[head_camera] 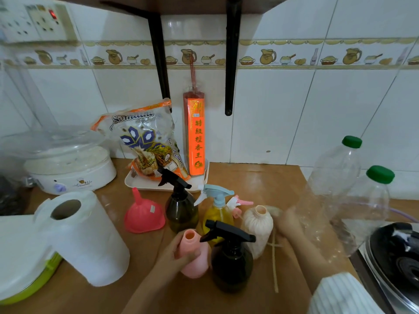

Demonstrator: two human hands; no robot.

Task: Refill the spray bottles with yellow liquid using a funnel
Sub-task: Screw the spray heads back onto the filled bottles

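Left hand (179, 251) grips the uncapped pink bottle (195, 257); at 3 o'clock, the right hand (286, 225) is blurred, its grip unreadable.

Beside the funnel (144, 214): five spray bottles counted, two uncapped, two large clear bottles, one paper roll (88, 236), two hands seen.

White tiled wall (272, 114) — wooden counter (249, 177)
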